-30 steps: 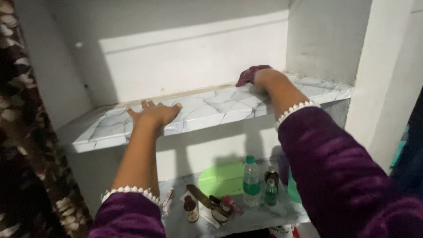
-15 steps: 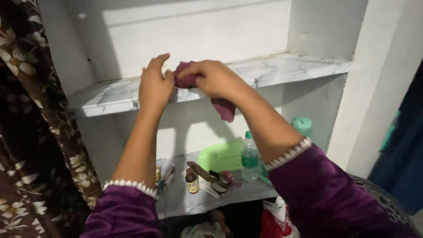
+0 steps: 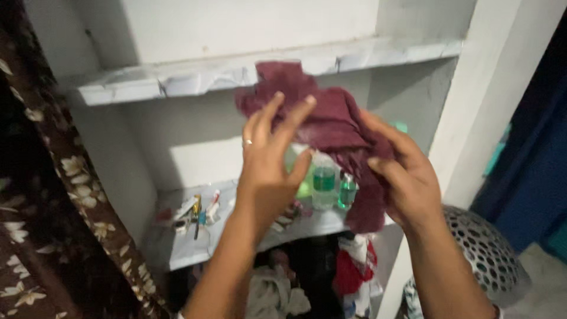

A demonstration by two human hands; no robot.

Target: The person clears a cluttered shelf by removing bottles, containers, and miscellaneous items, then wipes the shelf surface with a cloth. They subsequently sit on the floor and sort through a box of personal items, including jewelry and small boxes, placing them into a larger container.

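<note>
Seen from above the person's own hands, in front of a white wall niche with two marble-patterned shelves. At the far left hangs a dark floral curtain [image 3: 35, 195]. Next to it, the upper shelf [image 3: 195, 77] runs across the top, bare where it shows. Below, the lower shelf [image 3: 189, 248] carries small tubes and bottles [image 3: 198, 212] at its left end.

In the middle, the left hand [image 3: 269, 171] is raised with fingers spread apart, a ring on one finger, its fingertips touching the front of a maroon cloth [image 3: 331, 127]. The cloth is held up in the air before the shelves, bunched and drooping. Behind it stand a clear bottle with green liquid [image 3: 323, 180] and a smaller green bottle [image 3: 347, 190].

To the right, the right hand [image 3: 407, 177] is clamped on the cloth's lower edge. The step in hand looks like opening or refolding the cloth; that would call for both hands gripping opposite edges. At the lower right sits a grey perforated basket [image 3: 487, 254].
</note>
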